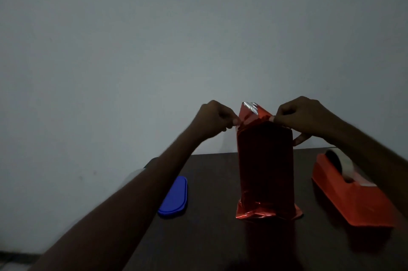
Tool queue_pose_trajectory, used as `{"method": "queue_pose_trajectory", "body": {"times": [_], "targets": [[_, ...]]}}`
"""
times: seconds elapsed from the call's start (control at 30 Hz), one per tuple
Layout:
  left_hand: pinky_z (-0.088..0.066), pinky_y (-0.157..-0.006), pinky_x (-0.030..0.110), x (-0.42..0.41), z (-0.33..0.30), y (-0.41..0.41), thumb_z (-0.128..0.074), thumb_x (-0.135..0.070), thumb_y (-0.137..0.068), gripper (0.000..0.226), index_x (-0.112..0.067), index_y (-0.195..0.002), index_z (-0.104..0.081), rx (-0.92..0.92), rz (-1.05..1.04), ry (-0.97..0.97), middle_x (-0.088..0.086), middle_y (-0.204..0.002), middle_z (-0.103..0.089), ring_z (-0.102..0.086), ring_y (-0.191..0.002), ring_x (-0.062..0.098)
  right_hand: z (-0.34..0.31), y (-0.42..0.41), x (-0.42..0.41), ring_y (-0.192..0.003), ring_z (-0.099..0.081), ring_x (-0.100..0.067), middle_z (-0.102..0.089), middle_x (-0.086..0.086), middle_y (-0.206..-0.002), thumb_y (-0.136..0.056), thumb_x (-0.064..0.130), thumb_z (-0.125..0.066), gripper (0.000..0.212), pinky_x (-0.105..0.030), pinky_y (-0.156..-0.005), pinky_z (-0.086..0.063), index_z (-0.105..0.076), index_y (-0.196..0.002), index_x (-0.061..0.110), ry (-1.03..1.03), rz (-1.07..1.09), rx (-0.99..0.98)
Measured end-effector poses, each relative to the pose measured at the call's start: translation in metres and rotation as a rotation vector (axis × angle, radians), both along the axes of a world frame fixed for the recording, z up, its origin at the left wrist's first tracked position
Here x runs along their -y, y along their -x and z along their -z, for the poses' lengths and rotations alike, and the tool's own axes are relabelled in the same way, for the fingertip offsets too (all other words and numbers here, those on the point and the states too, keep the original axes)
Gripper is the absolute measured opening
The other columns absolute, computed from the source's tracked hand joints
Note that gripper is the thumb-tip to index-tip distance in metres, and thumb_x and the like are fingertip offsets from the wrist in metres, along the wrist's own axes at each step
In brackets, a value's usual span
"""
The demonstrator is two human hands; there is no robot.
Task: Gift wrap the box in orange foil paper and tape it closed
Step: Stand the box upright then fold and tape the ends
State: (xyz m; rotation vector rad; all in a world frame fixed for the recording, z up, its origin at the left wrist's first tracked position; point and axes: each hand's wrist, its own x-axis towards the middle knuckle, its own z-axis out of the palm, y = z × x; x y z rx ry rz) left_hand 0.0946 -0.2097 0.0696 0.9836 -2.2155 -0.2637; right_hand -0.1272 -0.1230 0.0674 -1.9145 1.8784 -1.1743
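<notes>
Box: one box [265, 167], wrapped in orange foil paper [267, 212], stands upright on the dark counter [209, 237], near the far edge; the box itself is covered, only the foil shows.
Foil top: the paper rises above the box in a peak, and its silver inner side shows there.
Foil bottom: crumpled folds spread on the counter.
Left hand [215, 119]: its grip pinches the foil at the top left corner.
Right hand [302, 117]: its grip pinches the foil at the top right corner; something pale shows at the fingertips, I cannot tell what.
Tape dispenser [351, 193]: one, orange, holds one roll of tape [341, 163], near the right edge.
Blue lid [174, 197]: one, flat, near the left edge.
</notes>
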Motion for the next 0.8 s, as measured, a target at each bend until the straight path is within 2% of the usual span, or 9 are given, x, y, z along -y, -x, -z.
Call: {"method": "queue_pose_trajectory", "body": {"times": [0.1, 0.17, 0.3, 0.4, 0.67, 0.73, 0.8], "targets": [[-0.043, -0.059, 0.005, 0.001, 0.007, 0.008, -0.077, -0.022, -0.083, 0.008, -0.016, -0.088, -0.080, -0.026, 0.018, 0.022, -0.007, -0.069, -0.070, -0.058, -0.058, -0.006, 0.003, 0.001, 0.000, -0.076, -0.071, -0.026, -0.068, -0.009, -0.086, -0.085, 0.028, -0.072, 0.017, -0.043, -0.056, -0.061, -0.072, -0.076, 0.014, 0.016, -0.017, 0.004], [-0.039, -0.059, 0.002, 0.001, 0.008, 0.012, -0.077, -0.021, -0.082, 0.010, -0.015, -0.090, -0.080, -0.017, 0.029, 0.016, -0.007, -0.071, -0.071, -0.057, -0.059, -0.011, 0.006, 0.003, 0.001, -0.077, -0.070, -0.023, -0.069, -0.008, -0.086, -0.085, 0.027, -0.072, 0.016, -0.042, -0.056, -0.062, -0.071, -0.076, 0.014, 0.033, -0.023, 0.014], [-0.040, -0.064, 0.002, 0.003, 0.010, 0.017, -0.077, -0.021, -0.082, 0.011, -0.017, -0.091, -0.080, -0.018, 0.021, 0.043, -0.003, -0.080, -0.076, -0.063, -0.068, -0.003, 0.011, 0.004, 0.001, -0.074, -0.071, -0.021, -0.070, -0.006, -0.084, -0.086, 0.030, -0.071, 0.016, -0.038, -0.055, -0.061, -0.071, -0.079, 0.016, 0.080, -0.016, -0.008], [-0.040, -0.062, 0.002, 0.003, 0.012, 0.019, -0.077, -0.019, -0.081, 0.011, -0.016, -0.091, -0.080, -0.039, 0.027, 0.049, -0.009, -0.072, -0.071, -0.061, -0.062, -0.010, 0.014, 0.004, 0.001, -0.074, -0.071, -0.020, -0.071, -0.005, -0.088, -0.087, 0.030, -0.069, 0.014, -0.039, -0.055, -0.061, -0.071, -0.081, 0.017, 0.117, -0.016, -0.044], [-0.041, -0.064, 0.002, 0.006, 0.014, 0.022, -0.076, -0.021, -0.084, 0.013, -0.020, -0.096, -0.079, -0.004, 0.036, 0.063, -0.002, -0.086, -0.076, -0.061, -0.065, -0.012, 0.016, 0.004, 0.000, -0.071, -0.071, -0.020, -0.071, -0.005, -0.089, -0.087, 0.029, -0.066, 0.013, -0.038, -0.056, -0.062, -0.070, -0.082, 0.017, 0.137, -0.006, -0.068], [-0.046, -0.071, 0.007, 0.006, 0.013, 0.022, -0.074, -0.020, -0.085, 0.013, -0.020, -0.097, -0.079, 0.003, 0.047, 0.059, -0.001, -0.090, -0.077, -0.066, -0.074, -0.003, 0.017, 0.003, -0.001, -0.072, -0.071, -0.020, -0.071, -0.005, -0.090, -0.087, 0.030, -0.067, 0.014, -0.039, -0.057, -0.062, -0.069, -0.082, 0.017, 0.146, -0.001, -0.062], [-0.051, -0.081, 0.020, 0.006, 0.013, 0.021, -0.073, -0.019, -0.086, 0.014, -0.020, -0.099, -0.079, 0.018, 0.058, 0.049, -0.001, -0.094, -0.076, -0.069, -0.084, 0.006, 0.018, 0.002, -0.001, -0.069, -0.071, -0.022, -0.071, -0.005, -0.090, -0.086, 0.031, -0.067, 0.014, -0.039, -0.057, -0.062, -0.069, -0.081, 0.017, 0.158, 0.009, -0.064]]}}
